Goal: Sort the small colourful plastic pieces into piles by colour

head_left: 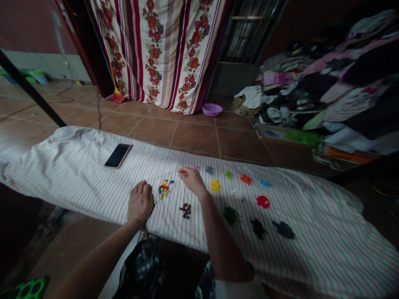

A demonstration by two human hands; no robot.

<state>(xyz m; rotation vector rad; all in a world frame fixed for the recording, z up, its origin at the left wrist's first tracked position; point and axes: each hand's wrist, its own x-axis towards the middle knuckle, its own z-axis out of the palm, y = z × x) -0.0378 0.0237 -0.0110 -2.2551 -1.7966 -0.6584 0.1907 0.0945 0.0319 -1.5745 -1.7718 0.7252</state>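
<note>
My left hand (141, 202) lies palm down on the striped cloth, its fingers resting on the fabric, just left of a small mixed pile of coloured pieces (163, 189). My right hand (191, 181) is above the cloth, right of that pile, with thumb and fingertips pinched together. Whatever is between those fingertips is too small to make out. Near my right forearm sit brown pieces (185, 210) and a yellow heap (215, 185). Other heaps sorted by colour spread to the right, among them orange (245, 179), red (263, 202), dark green (230, 215) and black (257, 228).
A phone (118, 155) lies on the striped cloth (84, 166) at the left. Beyond are a tiled floor (193, 133), a floral curtain (168, 54), a purple basin (212, 109) and a red broom (117, 96). Piled clothes (339, 83) fill the right side.
</note>
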